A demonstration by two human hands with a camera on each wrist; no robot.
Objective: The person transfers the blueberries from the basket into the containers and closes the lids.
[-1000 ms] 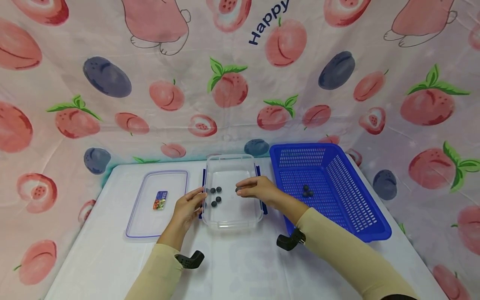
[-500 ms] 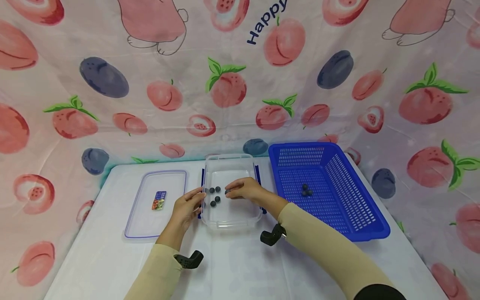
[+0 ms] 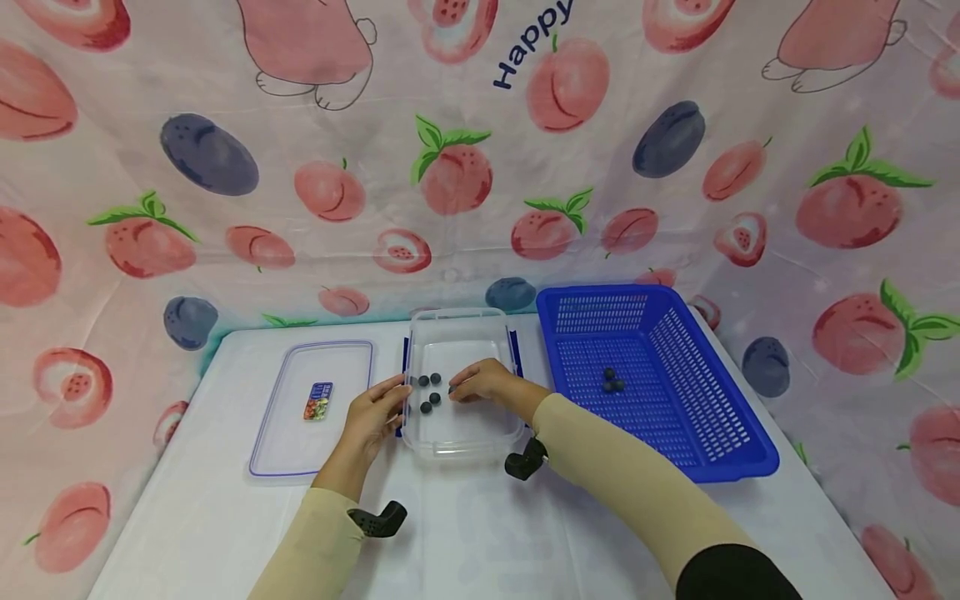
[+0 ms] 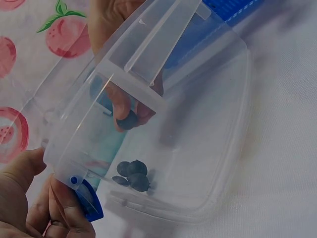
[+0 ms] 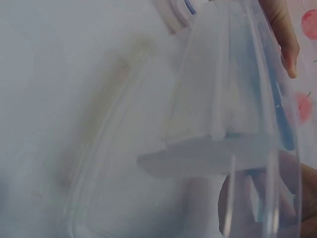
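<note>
In the head view, a clear plastic box [image 3: 467, 433] with blue side latches stands mid-table. My left hand [image 3: 369, 417] grips its left side; the left wrist view puts the thumb by the rim and curled fingers next to a blue latch [image 4: 89, 201]. My right hand [image 3: 486, 382] reaches inside the box, low over its floor. Thumb and fingers pinch a blueberry [image 4: 127, 120], seen through the clear wall. Several more blueberries [image 3: 426, 407] lie on the box floor to the left of that hand. In the right wrist view, the fingers [image 5: 247, 203] show through the plastic.
Right of the box sits a blue slotted basket [image 3: 667, 417] with several blueberries [image 3: 609, 387] in it. A clear lid [image 3: 285, 450] with a blue-lined rim and a colourful label [image 3: 318, 401] lies left of the box. A fruit-print cloth [image 3: 450, 250] hangs behind the white table [image 3: 465, 533].
My right hand has moved left and a little down inside the box with the blueberry, closer to the other blueberries there. The left hand keeps its hold on the box.
</note>
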